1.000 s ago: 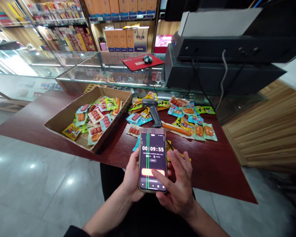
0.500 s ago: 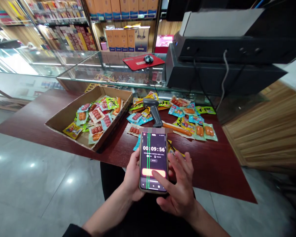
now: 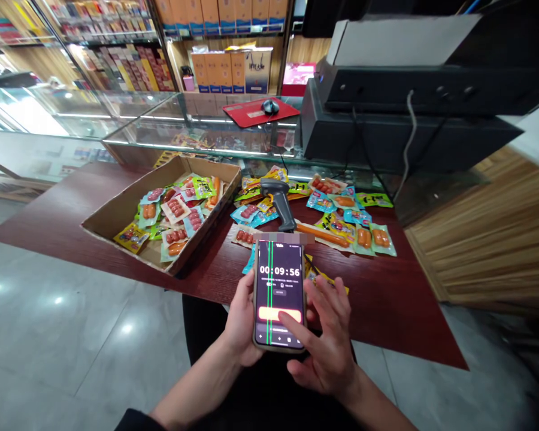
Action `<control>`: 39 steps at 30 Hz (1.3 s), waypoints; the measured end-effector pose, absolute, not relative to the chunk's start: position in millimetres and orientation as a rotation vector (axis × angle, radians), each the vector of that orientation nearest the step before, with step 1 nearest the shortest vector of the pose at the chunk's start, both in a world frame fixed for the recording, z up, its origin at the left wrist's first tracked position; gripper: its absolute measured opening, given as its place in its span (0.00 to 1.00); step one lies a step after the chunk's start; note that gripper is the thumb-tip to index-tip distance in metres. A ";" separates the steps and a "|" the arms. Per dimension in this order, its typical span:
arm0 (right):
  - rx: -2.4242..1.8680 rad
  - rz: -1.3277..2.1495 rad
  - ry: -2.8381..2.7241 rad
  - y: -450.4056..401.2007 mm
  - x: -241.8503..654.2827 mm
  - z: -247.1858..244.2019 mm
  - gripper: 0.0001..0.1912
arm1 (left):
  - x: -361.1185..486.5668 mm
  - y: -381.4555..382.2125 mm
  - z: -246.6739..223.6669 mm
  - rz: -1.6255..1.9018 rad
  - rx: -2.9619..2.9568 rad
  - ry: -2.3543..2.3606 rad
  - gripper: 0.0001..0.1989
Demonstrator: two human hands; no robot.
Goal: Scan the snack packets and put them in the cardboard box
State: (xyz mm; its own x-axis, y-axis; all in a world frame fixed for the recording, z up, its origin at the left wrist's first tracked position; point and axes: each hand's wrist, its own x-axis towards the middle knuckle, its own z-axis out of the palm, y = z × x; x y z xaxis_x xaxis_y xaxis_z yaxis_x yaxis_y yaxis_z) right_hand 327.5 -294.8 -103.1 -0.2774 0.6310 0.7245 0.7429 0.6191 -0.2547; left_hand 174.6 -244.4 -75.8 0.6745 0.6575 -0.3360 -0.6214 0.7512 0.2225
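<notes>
A smartphone point(image 3: 279, 299) with a lit screen reading 00:09:56 is held upright over the table's near edge. My left hand point(image 3: 242, 320) wraps round it from the left and beneath. Over its lower right part is my right hand point(image 3: 326, 341), fingers apart, with the index fingertip on or just above the orange on-screen button. Beyond the phone lies a grey barcode scanner point(image 3: 281, 203), surrounded by packaged sausages point(image 3: 372, 238) and other small snack packets. To the left stands an open cardboard box point(image 3: 112, 230) partly filled with similar packets.
The dark red table point(image 3: 404, 299) meets a glass display counter point(image 3: 148, 129) at the back. On the counter are a red mouse pad point(image 3: 242, 115) with a mouse point(image 3: 270, 107) and a large dark machine point(image 3: 408, 131) with hanging cables. Shelves of boxed goods point(image 3: 218, 72) stand behind.
My right hand has shifted very slightly, its fingers a little lower and further left. The phone and the left hand look the same, and the screen shows the same time.
</notes>
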 end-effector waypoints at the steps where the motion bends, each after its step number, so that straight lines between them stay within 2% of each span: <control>1: -1.079 -0.172 -1.998 -295.2 327.6 -103.0 0.25 | 174.5 -244.7 -76.1 0.718 0.088 0.413 0.30; 19: -1.085 -0.188 -1.978 -296.1 330.0 -107.7 0.27 | 176.0 -245.5 -78.2 0.707 0.070 0.414 0.31; 27: -1.088 -0.187 -1.917 -297.2 329.7 -112.3 0.28 | 173.4 -243.4 -78.6 0.696 0.116 0.414 0.36; 33: -1.116 -0.138 -1.962 -292.5 324.5 -106.9 0.27 | 164.6 -247.3 -88.7 0.663 0.148 0.467 0.25; 39: -1.084 -0.080 -1.985 -289.1 318.8 -105.4 0.26 | 156.9 -246.5 -88.9 0.710 0.121 0.520 0.24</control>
